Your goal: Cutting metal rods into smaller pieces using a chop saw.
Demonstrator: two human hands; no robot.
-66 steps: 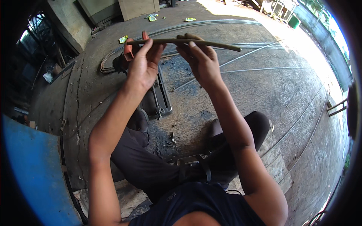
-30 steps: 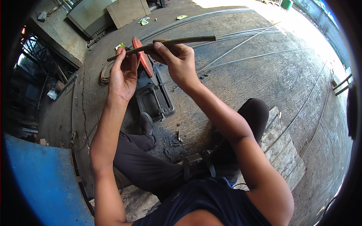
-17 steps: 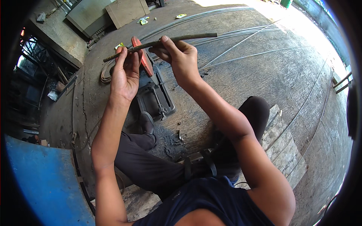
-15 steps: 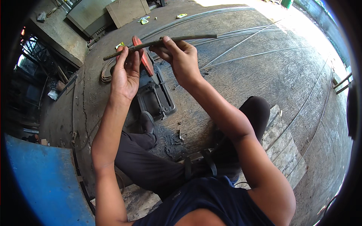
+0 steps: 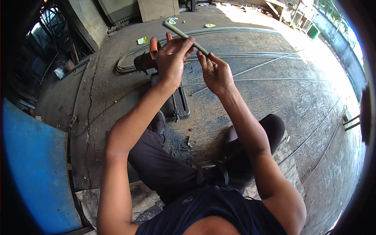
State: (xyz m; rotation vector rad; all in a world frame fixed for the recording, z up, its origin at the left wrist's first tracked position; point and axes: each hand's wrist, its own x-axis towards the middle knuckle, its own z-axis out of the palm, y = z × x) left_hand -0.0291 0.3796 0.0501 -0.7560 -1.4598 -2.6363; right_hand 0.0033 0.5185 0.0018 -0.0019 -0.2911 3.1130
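A slim grey-brown rod is held up in front of me, slanting from upper left to lower right. My left hand is closed round its middle, fingers and thumb pinching it. At the lower right end, my right hand grips the rod between thumb and fingertips. Behind and below my left hand stands a cut-off saw with an orange guard and a dark base; my left hand and forearm hide part of it.
Long thin metal rods lie across the concrete floor beyond my hands. A coiled bundle rests left of the saw. A blue panel stands at my left. Yellow-green wrappers are scattered farther off.
The rod has turned from nearly level to slanting down rightward, and points more away from me. My left hand has shifted right along with it; my right hand has moved right and lower.
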